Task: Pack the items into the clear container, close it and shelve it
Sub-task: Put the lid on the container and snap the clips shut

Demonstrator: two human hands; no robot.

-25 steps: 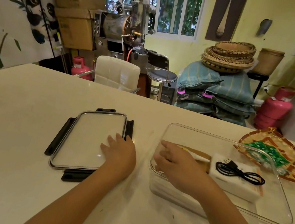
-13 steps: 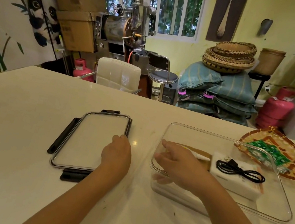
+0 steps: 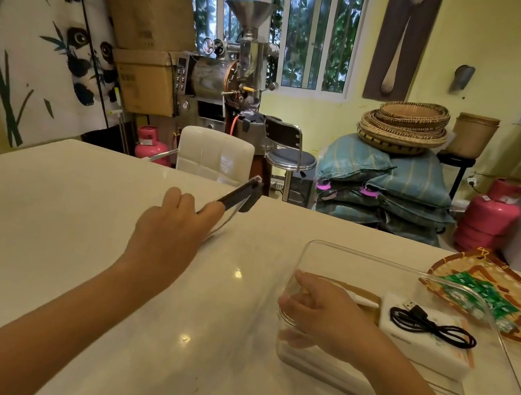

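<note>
On the white table, our left hand [image 3: 169, 233] grips the latch lid [image 3: 234, 198] tilted clear of the surface while our right hand [image 3: 323, 314] clasps the clear container [image 3: 500, 372], already holding a white box [image 3: 428, 345] and black cable [image 3: 431, 326]; closing and shelving remain.

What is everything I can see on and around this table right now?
table: one, cream, foreground
clear container: one, transparent, right side of table, open
white box: one, inside the container
black cable: one, coiled on the white box
lid: one, clear with black clips, tilted up off the table
woven tray: one, orange-brown, far right, holding green packets
gas cylinders: two, pink, on the floor
sacks: a pile, blue-green, under stacked baskets
roaster machine: one, metal, by the window
left hand: gripping the lid
right hand: on the container's near-left corner
</note>
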